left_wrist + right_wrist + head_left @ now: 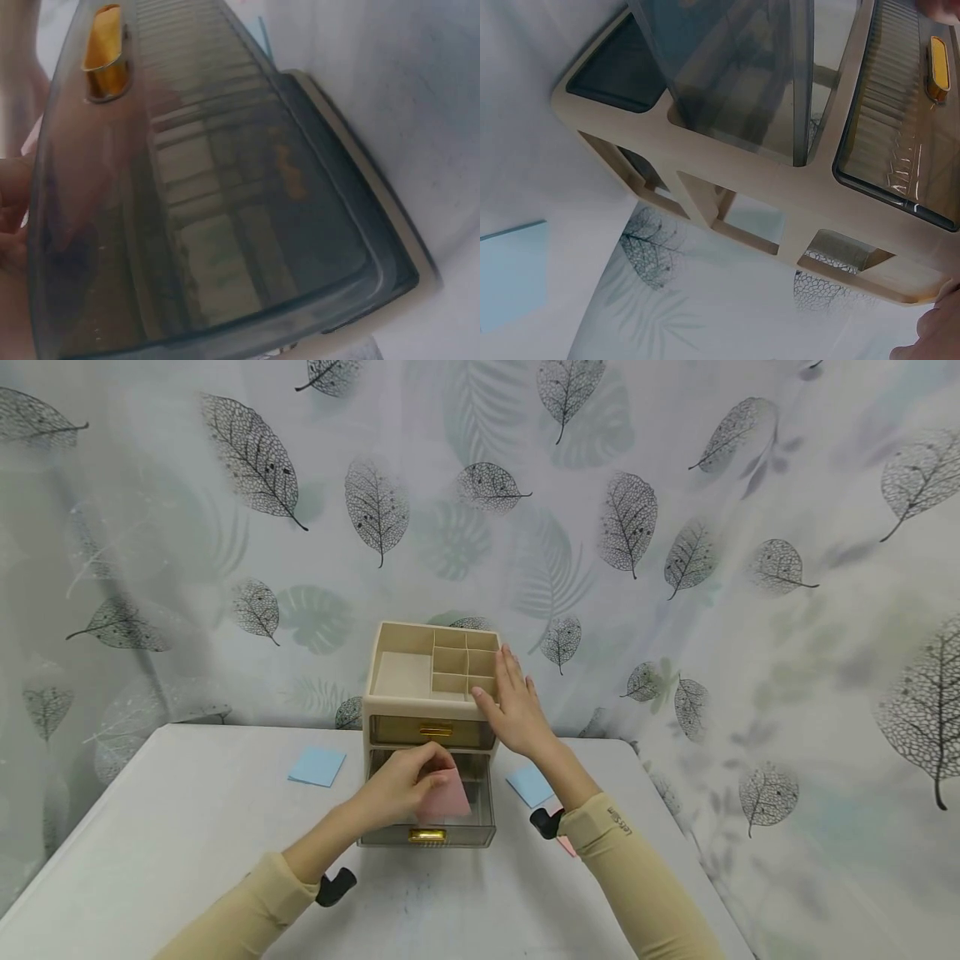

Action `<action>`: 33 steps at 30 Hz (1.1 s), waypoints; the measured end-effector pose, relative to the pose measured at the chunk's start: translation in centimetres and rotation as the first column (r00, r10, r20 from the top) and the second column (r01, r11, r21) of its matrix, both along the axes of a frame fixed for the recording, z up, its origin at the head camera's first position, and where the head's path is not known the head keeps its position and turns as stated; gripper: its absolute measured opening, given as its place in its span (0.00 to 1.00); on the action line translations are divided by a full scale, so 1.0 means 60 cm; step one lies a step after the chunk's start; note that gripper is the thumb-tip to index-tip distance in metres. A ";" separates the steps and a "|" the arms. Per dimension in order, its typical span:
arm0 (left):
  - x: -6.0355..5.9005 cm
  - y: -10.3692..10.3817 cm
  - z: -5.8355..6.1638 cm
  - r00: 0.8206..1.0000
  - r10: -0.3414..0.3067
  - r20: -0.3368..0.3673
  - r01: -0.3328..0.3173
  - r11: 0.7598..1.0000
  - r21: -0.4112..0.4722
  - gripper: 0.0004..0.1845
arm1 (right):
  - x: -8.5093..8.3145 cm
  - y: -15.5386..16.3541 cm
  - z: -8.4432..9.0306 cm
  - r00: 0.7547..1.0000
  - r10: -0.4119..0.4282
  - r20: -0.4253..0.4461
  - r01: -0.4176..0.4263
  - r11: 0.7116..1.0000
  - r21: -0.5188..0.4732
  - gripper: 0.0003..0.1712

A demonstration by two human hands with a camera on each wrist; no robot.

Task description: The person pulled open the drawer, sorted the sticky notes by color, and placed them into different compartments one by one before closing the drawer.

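Step in hand, as judged: a pink sticky note [444, 795] is being put into the pulled-out lower drawer [480, 810] of the beige desktop organizer [390, 693] — note is sitting over the drawer's near half, not yet released; the upper drawer [433, 732] is sitting closed.

Left hand [405, 781] is pinching the pink note, fingers curled round its left edge, over the open drawer; right hand [513, 710] is lying flat with straight fingers on the organizer's right top rim, seemingly steadying it, holding nothing.

Next move is probably calling for lowering the note flat inside the drawer walls, letting go, then pushing the drawer in by its gold handle [427, 835] while the right hand is bracing the box.

Blue sticky notes are lying on the white table [187, 827] — one far left [317, 766], one right [529, 784] of the organizer.
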State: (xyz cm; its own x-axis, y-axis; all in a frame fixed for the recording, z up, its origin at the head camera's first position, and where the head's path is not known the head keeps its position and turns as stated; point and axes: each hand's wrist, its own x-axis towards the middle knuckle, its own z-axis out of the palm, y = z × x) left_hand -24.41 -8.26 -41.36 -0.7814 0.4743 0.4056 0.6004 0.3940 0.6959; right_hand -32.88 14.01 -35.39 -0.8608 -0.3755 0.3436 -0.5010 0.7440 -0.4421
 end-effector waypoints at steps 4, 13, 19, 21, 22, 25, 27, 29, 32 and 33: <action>-0.003 0.008 -0.005 1.000 -0.001 0.021 0.002 1.000 -0.026 0.06 | 0.001 0.001 0.000 1.000 0.001 0.001 -0.001 1.000 -0.001 0.48; -0.013 0.031 -0.014 0.994 -0.021 0.111 0.029 0.998 -0.062 0.06 | 0.000 0.003 -0.001 1.000 0.003 0.001 -0.003 1.000 -0.004 0.48; -0.017 0.045 -0.028 0.986 -0.038 0.161 0.050 0.996 -0.074 0.07 | -0.002 0.003 -0.002 1.000 -0.004 0.007 0.004 1.000 0.004 0.48; -0.018 0.048 -0.030 0.984 -0.040 0.174 0.053 0.996 -0.073 0.07 | -0.002 0.003 -0.003 1.000 -0.006 0.006 0.006 1.000 0.007 0.48; -0.019 0.049 -0.031 0.983 -0.038 0.178 0.052 0.996 -0.074 0.07 | -0.002 0.003 -0.003 1.000 -0.005 0.004 0.005 1.000 0.007 0.48; -0.021 0.051 -0.032 0.982 -0.030 0.185 0.047 0.995 -0.086 0.07 | -0.002 0.004 -0.004 1.000 -0.004 0.009 0.004 1.000 0.012 0.48; -0.024 0.053 -0.033 0.983 -0.030 0.183 0.048 0.995 -0.090 0.07 | -0.003 0.004 -0.004 1.000 -0.002 0.003 0.002 1.000 0.009 0.48; -0.027 0.054 -0.033 0.984 -0.034 0.176 0.051 0.995 -0.091 0.07 | -0.003 0.004 -0.005 1.000 -0.003 0.005 0.003 1.000 0.011 0.48; -0.032 0.056 -0.036 0.984 -0.040 0.171 0.057 0.994 -0.092 0.07 | -0.003 0.004 -0.005 1.000 -0.003 0.002 0.003 1.000 0.010 0.48; -0.033 0.057 -0.036 0.984 -0.040 0.174 0.057 0.994 -0.094 0.07 | -0.003 0.004 -0.004 1.000 -0.003 0.004 0.003 1.000 0.011 0.48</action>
State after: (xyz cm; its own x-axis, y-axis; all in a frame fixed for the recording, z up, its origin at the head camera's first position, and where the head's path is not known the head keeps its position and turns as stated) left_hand -26.39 -4.85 -43.54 -0.8105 0.5441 0.2171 0.4956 0.4393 0.7493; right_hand -33.07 14.24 -35.66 -0.8633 -0.3767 0.3359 -0.4970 0.7502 -0.4361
